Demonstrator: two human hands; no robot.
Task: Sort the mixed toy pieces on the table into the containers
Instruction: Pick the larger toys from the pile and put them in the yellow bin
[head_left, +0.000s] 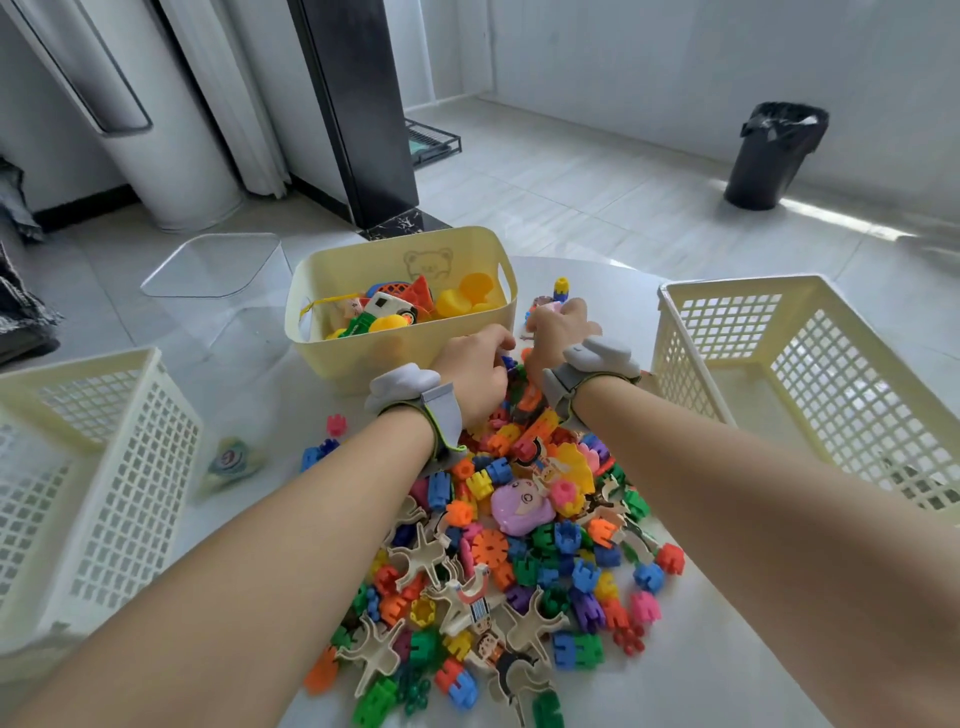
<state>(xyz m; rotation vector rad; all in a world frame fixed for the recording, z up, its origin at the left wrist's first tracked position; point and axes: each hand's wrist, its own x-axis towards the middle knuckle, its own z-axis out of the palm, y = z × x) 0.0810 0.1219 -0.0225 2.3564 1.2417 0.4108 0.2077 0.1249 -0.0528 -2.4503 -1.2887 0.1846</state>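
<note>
At the far edge of the toy pile (519, 561), beside the yellow bin (363, 358), the left hand (475, 371) curls downward, its grip unclear, while the right hand (558, 332) grips a pink piece (550, 307).

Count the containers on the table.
3: the yellow bear bin behind the toy pile, a lattice basket at far left, a second lattice basket at far right. None appears hidden.

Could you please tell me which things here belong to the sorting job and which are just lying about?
Part of the job: toy pile, yellow bear bin, left lattice basket, right lattice basket, left hand, right hand.
Just lying about: black rubbish bin, glass panel, wire rack.
</note>
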